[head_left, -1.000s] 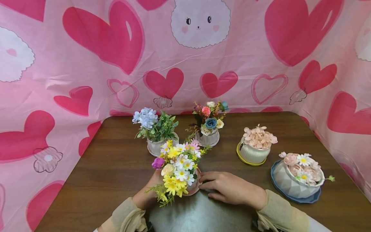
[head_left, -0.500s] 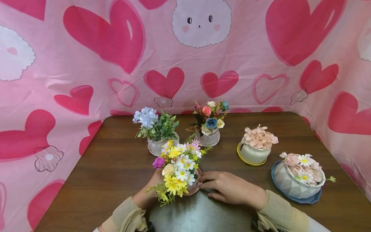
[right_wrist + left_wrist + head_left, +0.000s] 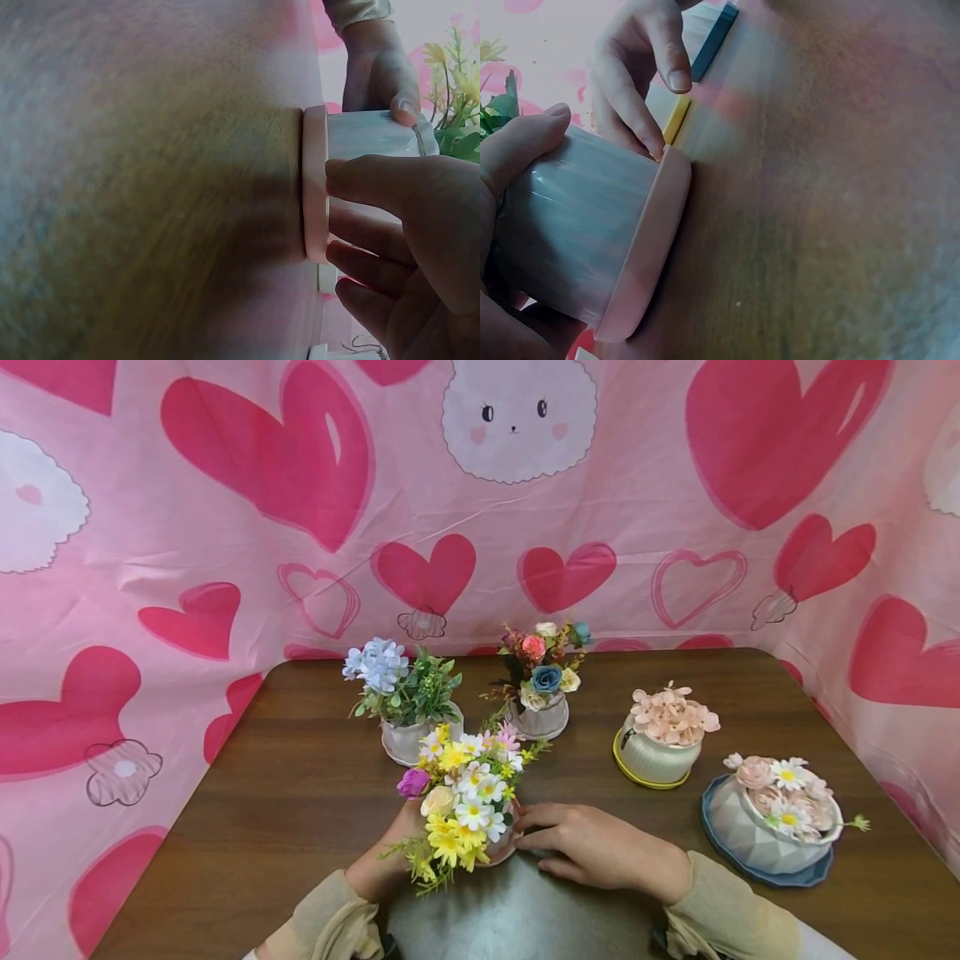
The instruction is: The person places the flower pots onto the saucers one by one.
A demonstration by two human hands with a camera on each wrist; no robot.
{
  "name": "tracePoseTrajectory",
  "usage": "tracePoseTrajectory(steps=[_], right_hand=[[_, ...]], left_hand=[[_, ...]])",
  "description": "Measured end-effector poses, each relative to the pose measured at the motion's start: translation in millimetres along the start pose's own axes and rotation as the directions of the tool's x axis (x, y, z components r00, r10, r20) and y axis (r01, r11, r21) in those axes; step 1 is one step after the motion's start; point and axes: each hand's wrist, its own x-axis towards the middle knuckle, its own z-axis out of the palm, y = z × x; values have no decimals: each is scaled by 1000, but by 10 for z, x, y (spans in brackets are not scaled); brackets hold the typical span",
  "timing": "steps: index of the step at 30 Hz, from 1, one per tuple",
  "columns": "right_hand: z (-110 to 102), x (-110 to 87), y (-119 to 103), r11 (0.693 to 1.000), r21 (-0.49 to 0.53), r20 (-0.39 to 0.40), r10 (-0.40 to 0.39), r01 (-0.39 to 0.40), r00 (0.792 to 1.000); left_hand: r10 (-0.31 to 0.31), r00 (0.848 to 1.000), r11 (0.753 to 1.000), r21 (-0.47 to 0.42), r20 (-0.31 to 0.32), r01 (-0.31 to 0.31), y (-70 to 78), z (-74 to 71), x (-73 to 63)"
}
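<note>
My left hand (image 3: 386, 852) grips a pale marbled flower pot (image 3: 577, 217), its thumb near the rim in the left wrist view. Yellow, white, pink and purple artificial flowers (image 3: 465, 793) fill the pot and hide much of that hand from the head view. Under the pot is a pink saucer (image 3: 316, 202), close on the tabletop. With relaxed, slightly bent fingers, my right hand (image 3: 592, 843) touches the saucer's right rim; its thumb is spread away from the fingers in the head view.
Behind stand a pot of blue flowers (image 3: 405, 739) and a pot of mixed roses (image 3: 542, 718). To the right are a ribbed pot (image 3: 656, 758) on a yellow saucer and a faceted white pot (image 3: 757, 831) on a blue saucer. A heart-print cloth (image 3: 630, 510) surrounds the wooden table (image 3: 285, 810).
The flowers in the held pot have shifted very slightly to the right. Both hands keep nearly the same place, and the other pots have not moved.
</note>
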Motion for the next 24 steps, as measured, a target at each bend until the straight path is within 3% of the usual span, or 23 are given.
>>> tracePoseTrajectory(steps=[4, 11, 24], right_hand=[[-13, 2, -5, 1000, 4, 17, 13, -13, 1000], [-24, 7, -12, 1000, 17, 26, 20, -20, 999], [-23, 6, -17, 1000, 9, 21, 16, -16, 1000]], left_hand=[[-13, 1000, 999, -52, 6, 14, -10, 10, -2], [52, 999, 994, 96, 9, -53, 7, -5, -16], [114, 993, 978, 175, 33, -118, 0, -18, -13]])
